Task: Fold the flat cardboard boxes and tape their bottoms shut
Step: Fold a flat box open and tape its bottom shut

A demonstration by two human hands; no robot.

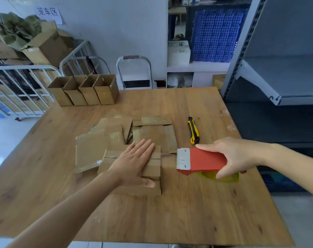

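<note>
A folded cardboard box (154, 169) stands bottom-up near the middle of the wooden table (188, 212). My left hand (134, 163) lies flat on its closed bottom flaps, fingers straight. My right hand (236, 156) grips a red tape dispenser (202, 161) with a yellowish tape roll, its toothed blade just right of the box's edge. Several flat cardboard boxes (127, 131) lie in a loose pile behind the box. Several folded boxes (86, 92) stand in a row at the table's far left.
A yellow and black utility knife (193, 130) lies on the table right of the flat pile. A grey metal shelf (277, 77) stands at the right. A white cage cart (21, 90) with cartons and a step stool (134, 72) are beyond the table.
</note>
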